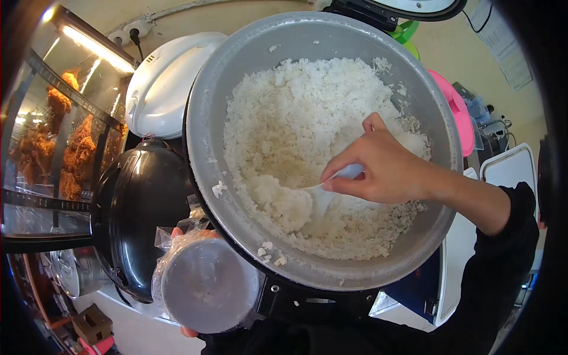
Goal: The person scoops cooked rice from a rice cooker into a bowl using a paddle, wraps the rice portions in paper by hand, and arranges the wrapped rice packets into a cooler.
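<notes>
A wide grey pot (207,106) holds white rice (319,94). Inside it, my right hand (376,165) is closed on a pale plastic scoop (322,198), whose blade is in the rice beside a mound of it. At the pot's lower left, a round bowl (210,286) with clear plastic film around its edge is held in my left hand (188,332). Only some fingertips of that hand show, at the bowl's top and bottom edges; the rest is hidden behind the bowl. A few grains lie in the bowl.
On the left are a black rounded appliance (148,213), a white lid (171,83) and a lit glass case with fried food (77,154). Loose rice clings to the pot's rim. To the right are a pink item (458,112) and white trays (512,168).
</notes>
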`<state>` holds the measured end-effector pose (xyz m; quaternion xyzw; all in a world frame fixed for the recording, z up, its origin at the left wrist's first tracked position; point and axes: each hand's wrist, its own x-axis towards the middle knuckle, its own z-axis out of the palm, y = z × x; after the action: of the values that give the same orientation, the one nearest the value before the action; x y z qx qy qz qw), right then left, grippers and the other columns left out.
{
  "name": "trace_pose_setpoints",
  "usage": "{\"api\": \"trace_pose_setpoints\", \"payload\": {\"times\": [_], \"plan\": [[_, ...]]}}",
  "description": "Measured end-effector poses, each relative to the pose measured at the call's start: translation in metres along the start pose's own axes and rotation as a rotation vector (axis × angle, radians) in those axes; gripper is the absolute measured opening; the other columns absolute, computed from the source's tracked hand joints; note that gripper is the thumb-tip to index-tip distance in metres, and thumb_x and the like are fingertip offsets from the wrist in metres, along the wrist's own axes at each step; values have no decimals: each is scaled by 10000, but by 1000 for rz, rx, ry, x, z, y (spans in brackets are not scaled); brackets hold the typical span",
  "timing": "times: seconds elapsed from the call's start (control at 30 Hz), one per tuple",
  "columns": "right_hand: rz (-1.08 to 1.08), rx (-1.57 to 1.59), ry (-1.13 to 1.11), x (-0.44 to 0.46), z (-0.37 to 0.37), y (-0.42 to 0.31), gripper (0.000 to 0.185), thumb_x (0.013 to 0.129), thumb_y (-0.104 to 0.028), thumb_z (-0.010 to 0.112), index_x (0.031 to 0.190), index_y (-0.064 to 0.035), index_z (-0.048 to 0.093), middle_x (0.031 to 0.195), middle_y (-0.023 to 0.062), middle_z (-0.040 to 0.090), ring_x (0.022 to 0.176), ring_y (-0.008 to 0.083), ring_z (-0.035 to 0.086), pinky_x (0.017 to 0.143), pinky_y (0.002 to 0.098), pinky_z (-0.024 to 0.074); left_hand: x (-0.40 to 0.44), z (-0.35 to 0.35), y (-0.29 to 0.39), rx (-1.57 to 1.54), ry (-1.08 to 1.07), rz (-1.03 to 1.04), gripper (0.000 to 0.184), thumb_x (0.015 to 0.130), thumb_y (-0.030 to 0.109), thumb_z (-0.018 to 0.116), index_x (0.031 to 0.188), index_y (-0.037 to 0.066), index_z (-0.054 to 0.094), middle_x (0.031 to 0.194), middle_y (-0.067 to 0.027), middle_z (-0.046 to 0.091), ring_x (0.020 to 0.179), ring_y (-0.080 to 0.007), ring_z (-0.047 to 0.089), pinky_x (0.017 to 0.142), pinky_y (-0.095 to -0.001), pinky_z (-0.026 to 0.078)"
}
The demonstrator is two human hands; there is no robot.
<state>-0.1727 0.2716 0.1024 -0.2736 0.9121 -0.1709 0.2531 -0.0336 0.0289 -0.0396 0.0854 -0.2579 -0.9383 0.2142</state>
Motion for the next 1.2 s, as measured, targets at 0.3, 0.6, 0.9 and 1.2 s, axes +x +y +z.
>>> {"api": "trace_pose_setpoints", "payload": {"times": [0.3, 0.6, 0.9, 1.2], "plan": [[-21, 10, 88, 8, 1, -2, 215, 819, -315, 606, 859, -141, 726, 704, 70, 662, 690, 195, 427, 882, 357, 233, 0, 2, 9, 73, 23, 121, 997, 705, 580, 676, 1416, 68, 200, 1379, -157, 359, 1248, -333, 393, 1018, -489, 365], [-95, 58, 381, -11, -21, 8, 263, 834, -362, 611, 926, -140, 716, 746, 83, 666, 788, 186, 491, 906, 376, 238, -6, 26, 39, 235, 29, 379, 962, 733, 582, 656, 1411, 62, 216, 1381, -146, 363, 1246, -326, 398, 1014, -488, 370], [-484, -674, 1004, -53, -58, -101, 73, 814, -214, 660, 832, -157, 702, 714, -51, 625, 606, 92, 491, 774, 331, 280, -1, 125, 29, 81, -189, 236, 720, 856, 551, 526, 1388, 108, 328, 1393, -79, 387, 1273, -266, 375, 1070, -491, 277], [-213, -854, 691, -39, -57, -40, 75, 803, -223, 641, 786, -168, 690, 643, -22, 588, 676, 155, 519, 794, 371, 301, -5, 110, 56, -454, -206, 98, 828, 779, 480, 666, 1422, 134, 276, 1483, -159, 173, 1366, -386, 84, 1091, -600, 25]]}}
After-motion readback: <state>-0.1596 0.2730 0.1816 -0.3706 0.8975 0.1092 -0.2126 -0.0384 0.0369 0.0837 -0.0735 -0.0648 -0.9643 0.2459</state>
